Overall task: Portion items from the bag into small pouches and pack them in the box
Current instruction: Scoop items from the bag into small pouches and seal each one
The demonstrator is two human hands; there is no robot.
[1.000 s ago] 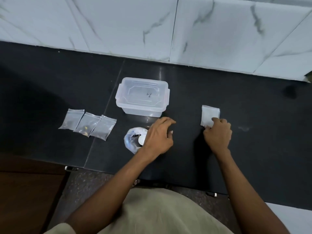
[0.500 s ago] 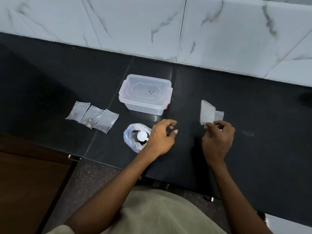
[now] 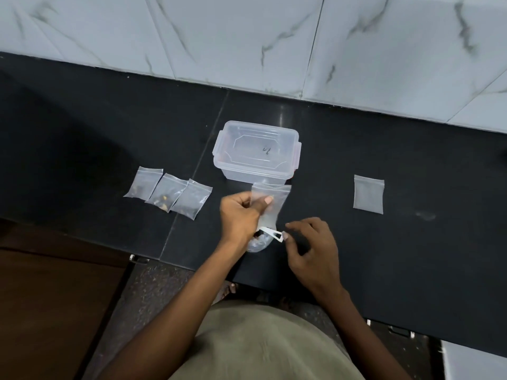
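A fresh clear plastic zip pouch (image 3: 270, 204), picked a moment ago from the small stack of empty pouches (image 3: 368, 194) at the right of the black stone counter (image 3: 411, 149), is now pinched in the left hand (image 3: 240, 215), held above the crumpled clear plastic bag of small items (image 3: 258, 242). The right hand (image 3: 312, 242), having let go of the pouch, pinches a white scoop's handle (image 3: 271, 233) at the bag's mouth. A fourth portion looks about to be filled. Three filled pouches (image 3: 168, 195) lie in a row at left; one lidded clear plastic box (image 3: 257, 151) stands shut behind, nothing visibly packed yet.
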